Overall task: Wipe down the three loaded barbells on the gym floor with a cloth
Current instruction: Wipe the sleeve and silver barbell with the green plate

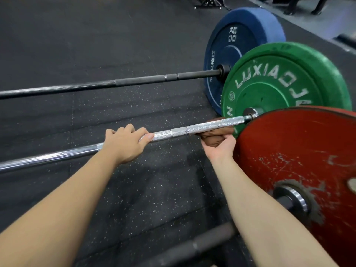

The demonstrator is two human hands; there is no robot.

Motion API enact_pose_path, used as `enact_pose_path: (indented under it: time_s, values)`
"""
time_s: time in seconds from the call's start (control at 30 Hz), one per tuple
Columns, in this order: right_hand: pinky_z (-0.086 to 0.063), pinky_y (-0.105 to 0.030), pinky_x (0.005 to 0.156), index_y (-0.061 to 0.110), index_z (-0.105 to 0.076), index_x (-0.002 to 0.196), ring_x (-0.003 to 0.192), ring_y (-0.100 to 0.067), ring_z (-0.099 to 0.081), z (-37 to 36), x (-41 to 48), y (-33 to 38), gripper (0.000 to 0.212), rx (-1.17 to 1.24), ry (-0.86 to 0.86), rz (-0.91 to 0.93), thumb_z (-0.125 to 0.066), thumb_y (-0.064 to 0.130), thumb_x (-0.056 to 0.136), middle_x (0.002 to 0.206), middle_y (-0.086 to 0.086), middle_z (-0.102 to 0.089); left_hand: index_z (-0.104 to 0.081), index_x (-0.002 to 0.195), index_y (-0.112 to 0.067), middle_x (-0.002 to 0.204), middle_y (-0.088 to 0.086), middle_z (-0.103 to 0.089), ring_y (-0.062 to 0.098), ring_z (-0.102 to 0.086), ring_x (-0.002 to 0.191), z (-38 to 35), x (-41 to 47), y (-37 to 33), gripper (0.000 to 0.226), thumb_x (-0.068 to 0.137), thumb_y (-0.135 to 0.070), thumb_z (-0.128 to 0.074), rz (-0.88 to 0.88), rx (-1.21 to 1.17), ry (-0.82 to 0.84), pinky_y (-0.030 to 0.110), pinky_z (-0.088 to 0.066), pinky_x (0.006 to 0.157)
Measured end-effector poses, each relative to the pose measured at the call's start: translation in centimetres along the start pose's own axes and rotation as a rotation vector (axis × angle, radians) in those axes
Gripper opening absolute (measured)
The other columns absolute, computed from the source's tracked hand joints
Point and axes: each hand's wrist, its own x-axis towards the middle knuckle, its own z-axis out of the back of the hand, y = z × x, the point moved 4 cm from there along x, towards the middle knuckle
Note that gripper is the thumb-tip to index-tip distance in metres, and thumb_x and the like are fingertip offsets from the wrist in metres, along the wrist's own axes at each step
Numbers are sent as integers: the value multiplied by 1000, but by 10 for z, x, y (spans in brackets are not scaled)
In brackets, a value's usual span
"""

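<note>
Three barbells lie side by side on the gym floor. The middle one is a chrome bar (208, 125) with a green plate (285, 79). My left hand (123, 144) grips this bar from above. My right hand (219, 149) holds a brown cloth (213, 138) wrapped under the same bar, close to the green plate. The far barbell has a dark bar (134, 82) and a blue plate (237, 45). The nearest barbell has a scuffed red plate (300, 170) and a dark bar (192, 245) at the bottom edge.
Black speckled rubber flooring (134, 189) lies between the bars. Black equipment frames (210, 1) stand at the far top. A paler floor strip (316, 29) runs at the top right.
</note>
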Motion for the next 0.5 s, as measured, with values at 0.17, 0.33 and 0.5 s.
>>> enact_pose_path:
  time_s: [0.17, 0.33, 0.5]
  values:
    - [-45, -60, 105, 17, -68, 99, 86, -29, -63, -8, -15, -38, 30, -78, 16, -107, -40, 24, 89, 91, -7, -64, -49, 122, -49, 110, -7, -44, 19, -50, 114, 1, 1, 0, 49, 98, -68, -10, 15, -10, 16, 48, -23, 107]
    - [-43, -71, 96, 13, -68, 91, 105, -36, -65, -19, -19, -19, 61, -103, 110, -78, -52, 72, 85, 101, -16, -65, -48, 122, -49, 110, -8, -43, 19, -50, 114, 2, -1, 0, 48, 99, -67, -10, 23, 4, 14, 47, -24, 107]
    - [-40, -21, 48, 22, -63, 72, 52, -12, -42, -16, -13, -8, 73, -470, 51, -65, -67, 93, 55, 62, 3, -52, -49, 121, -48, 111, -7, -45, 19, -50, 114, 1, -1, 0, 49, 99, -67, -10, 27, -6, 13, 47, -23, 107]
